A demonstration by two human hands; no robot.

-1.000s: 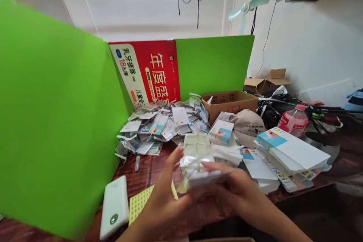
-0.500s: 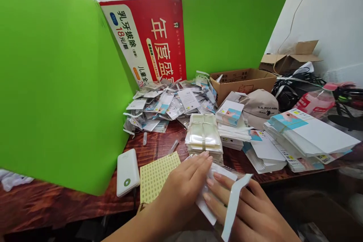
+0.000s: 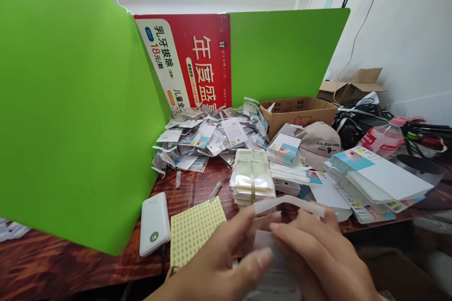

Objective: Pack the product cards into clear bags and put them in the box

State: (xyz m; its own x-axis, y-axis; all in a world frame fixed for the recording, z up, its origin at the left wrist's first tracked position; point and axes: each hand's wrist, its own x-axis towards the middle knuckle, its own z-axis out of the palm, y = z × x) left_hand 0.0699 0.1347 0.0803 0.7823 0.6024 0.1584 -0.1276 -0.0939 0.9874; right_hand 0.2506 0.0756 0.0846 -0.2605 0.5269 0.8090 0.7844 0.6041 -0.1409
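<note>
Left hand (image 3: 215,265) and right hand (image 3: 318,256) both pinch a clear packet (image 3: 270,247) between the fingers above the counter (image 3: 70,263), a white strip (image 3: 293,201) arching over them.

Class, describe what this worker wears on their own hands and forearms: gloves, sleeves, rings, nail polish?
The left hand and right hand are bare: no gloves, no rings visible. No sleeves show on the parts of the forearms in view. The nails look unpainted. A thin brownish thing sits at the left wrist, too blurred to identify.
</note>
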